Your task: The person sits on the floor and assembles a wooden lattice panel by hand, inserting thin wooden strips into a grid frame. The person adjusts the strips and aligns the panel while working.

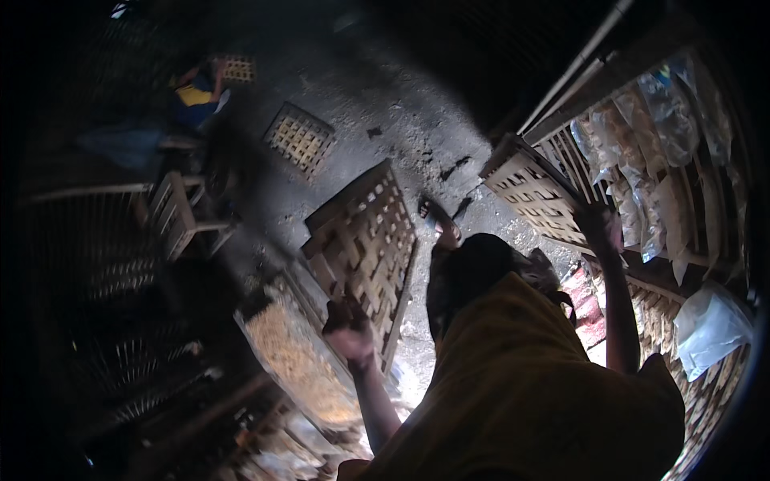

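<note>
My left hand [350, 330] is closed on the near left edge of a woven bamboo tray [373, 232], which hangs tilted beside my left leg. On the other side, my right hand [600, 226] grips the edge of a second woven bamboo tray [536, 192], held upright close to a slatted rack. Both trays show an open lattice weave with dark gaps. My fingers are partly in shadow, and the right fingertips are hidden behind the tray's edge. Below the left tray stands a box [303, 357] filled with orange-brown loose material.
Plastic bags with pale contents [642, 144] lie along the slatted rack at right, with a clear plastic bag [710, 329] lower down. Another woven tray [300, 139] lies on the rough floor ahead. A wooden stool [186, 212] and a person in yellow and blue [195, 98] are at left.
</note>
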